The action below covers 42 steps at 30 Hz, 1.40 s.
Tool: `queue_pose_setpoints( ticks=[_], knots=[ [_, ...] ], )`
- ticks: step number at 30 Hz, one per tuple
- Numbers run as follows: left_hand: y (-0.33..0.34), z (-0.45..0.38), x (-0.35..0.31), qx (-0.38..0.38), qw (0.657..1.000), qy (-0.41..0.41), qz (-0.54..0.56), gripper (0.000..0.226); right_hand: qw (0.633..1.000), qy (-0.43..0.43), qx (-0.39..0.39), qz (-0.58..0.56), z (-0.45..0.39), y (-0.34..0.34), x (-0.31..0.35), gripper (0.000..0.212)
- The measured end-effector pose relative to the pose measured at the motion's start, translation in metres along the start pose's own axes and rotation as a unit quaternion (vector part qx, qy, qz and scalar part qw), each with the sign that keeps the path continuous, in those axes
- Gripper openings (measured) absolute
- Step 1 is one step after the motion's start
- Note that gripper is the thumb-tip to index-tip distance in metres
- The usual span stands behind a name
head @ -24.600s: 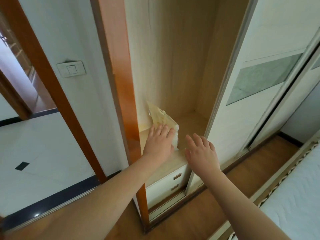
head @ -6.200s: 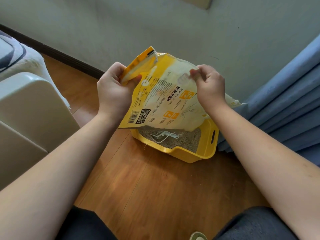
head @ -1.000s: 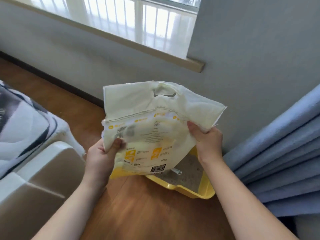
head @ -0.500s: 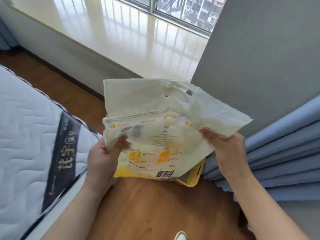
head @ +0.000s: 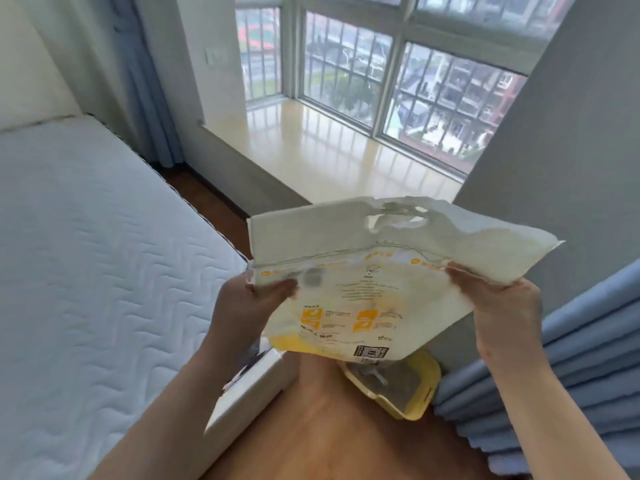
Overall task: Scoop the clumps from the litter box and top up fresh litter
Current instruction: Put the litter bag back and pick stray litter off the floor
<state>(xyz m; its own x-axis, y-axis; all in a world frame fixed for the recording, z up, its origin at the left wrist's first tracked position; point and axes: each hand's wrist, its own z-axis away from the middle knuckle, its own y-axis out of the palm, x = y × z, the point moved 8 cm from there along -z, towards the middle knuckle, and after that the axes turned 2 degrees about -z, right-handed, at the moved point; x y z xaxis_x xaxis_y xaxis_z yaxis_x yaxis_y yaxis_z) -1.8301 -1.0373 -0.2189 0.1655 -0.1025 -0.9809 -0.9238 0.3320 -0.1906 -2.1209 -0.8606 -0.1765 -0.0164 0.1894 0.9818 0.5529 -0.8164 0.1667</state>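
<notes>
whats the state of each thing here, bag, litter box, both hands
litter bag: held up in the air above the litter box, gripped at both side edges, looks slack
litter box: on the wooden floor, partly hidden behind the bag, grey litter inside
left hand: grips the bag's left edge
right hand: grips the bag's right edge

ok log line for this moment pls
left hand grips litter bag | right hand grips bag | litter box on floor below

A home bedroom: a quilted mattress (head: 86,254) on the left, blue curtains (head: 571,375), a wood floor (head: 329,438), and a bay window (head: 381,81) overlooking buildings.
</notes>
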Motion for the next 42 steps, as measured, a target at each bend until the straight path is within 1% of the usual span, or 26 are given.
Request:
queue_pose_setpoints(
  ticks=[3,6,8,10,12,13,15,16,17,18,19,20,21,23,24,25,27,29,31,34,37,38,40,41,42],
  knots=[
    [-0.043,0.018,-0.053,-0.036,0.996,0.069,-0.036,0.018,0.999,-0.031,0.023,0.010,0.019,0.021,0.050,0.031],
    [-0.079,0.038,-0.098,-0.068,0.990,0.116,-0.053,0.020,0.997,-0.051,0.054,0.001,0.039,0.039,0.088,0.022],
    [-0.097,0.053,-0.126,-0.083,0.981,0.151,-0.089,0.032,0.996,-0.052,0.078,-0.006,0.052,0.047,0.105,0.020],
    [-0.111,0.074,-0.160,-0.116,0.962,0.207,-0.139,0.055,0.993,-0.055,0.106,-0.009,0.064,0.051,0.114,0.019],
    [-0.116,0.100,-0.197,-0.149,0.928,0.275,-0.203,0.078,0.991,-0.045,0.123,-0.006,0.075,0.052,0.117,0.020],
    [-0.114,0.114,-0.215,-0.165,0.904,0.306,-0.248,0.085,0.990,-0.038,0.134,-0.007,0.080,0.052,0.116,0.019],
    [-0.103,0.136,-0.241,-0.188,0.834,0.358,-0.376,0.095,0.986,-0.026,0.162,-0.006,0.087,0.053,0.110,0.017],
    [-0.094,0.143,-0.247,-0.178,0.802,0.363,-0.439,0.095,0.985,-0.012,0.172,-0.006,0.092,0.052,0.107,0.016],
    [-0.086,0.146,-0.247,-0.150,0.792,0.348,-0.478,0.095,0.983,0.001,0.182,-0.013,0.095,0.051,0.102,0.015],
    [-0.080,0.148,-0.243,-0.115,0.803,0.317,-0.491,0.093,0.981,0.013,0.194,-0.025,0.100,0.050,0.097,0.014],
    [-0.076,0.149,-0.238,-0.081,0.821,0.281,-0.489,0.089,0.978,0.022,0.205,-0.030,0.104,0.048,0.093,0.014],
    [-0.075,0.151,-0.231,-0.058,0.836,0.252,-0.484,0.079,0.976,0.034,0.215,-0.028,0.109,0.048,0.087,0.014],
    [-0.077,0.155,-0.225,-0.051,0.842,0.229,-0.485,0.064,0.973,0.043,0.224,-0.024,0.114,0.049,0.083,0.014],
    [-0.085,0.167,-0.219,-0.060,0.846,0.208,-0.488,0.030,0.966,0.059,0.249,-0.025,0.125,0.053,0.078,0.014],
    [-0.089,0.175,-0.216,-0.066,0.850,0.203,-0.482,0.019,0.962,0.065,0.266,-0.023,0.132,0.056,0.077,0.013],
    [-0.095,0.184,-0.212,-0.071,0.856,0.195,-0.473,0.015,0.956,0.065,0.286,-0.018,0.138,0.060,0.076,0.013],
    [-0.105,0.204,-0.204,-0.086,0.862,0.178,-0.466,0.017,0.941,0.062,0.332,-0.001,0.152,0.068,0.073,0.013],
    [-0.115,0.226,-0.199,-0.114,0.855,0.174,-0.476,0.023,0.924,0.059,0.377,0.014,0.166,0.078,0.071,0.014],
    [-0.129,0.251,-0.195,-0.153,0.843,0.187,-0.480,0.029,0.906,0.047,0.420,0.028,0.183,0.091,0.071,0.020],
    [-0.152,0.292,-0.189,-0.203,0.827,0.199,-0.486,0.030,0.860,0.029,0.509,0.037,0.221,0.113,0.072,0.022],
    [-0.180,0.334,-0.180,-0.234,0.796,0.198,-0.522,0.032,0.812,0.005,0.576,0.096,0.259,0.136,0.073,0.054],
    [-0.191,0.348,-0.177,-0.243,0.782,0.198,-0.539,0.034,0.802,-0.024,0.586,0.113,0.270,0.144,0.077,0.059],
    [-0.214,0.376,-0.170,-0.258,0.763,0.192,-0.561,0.038,0.775,-0.116,0.601,0.158,0.302,0.165,0.090,0.061],
    [-0.227,0.391,-0.165,-0.265,0.755,0.187,-0.570,0.038,0.751,-0.173,0.608,0.191,0.325,0.175,0.097,0.064],
    [-0.239,0.407,-0.160,-0.270,0.745,0.181,-0.582,0.036,0.719,-0.240,0.609,0.235,0.351,0.186,0.104,0.067]
  ],
)
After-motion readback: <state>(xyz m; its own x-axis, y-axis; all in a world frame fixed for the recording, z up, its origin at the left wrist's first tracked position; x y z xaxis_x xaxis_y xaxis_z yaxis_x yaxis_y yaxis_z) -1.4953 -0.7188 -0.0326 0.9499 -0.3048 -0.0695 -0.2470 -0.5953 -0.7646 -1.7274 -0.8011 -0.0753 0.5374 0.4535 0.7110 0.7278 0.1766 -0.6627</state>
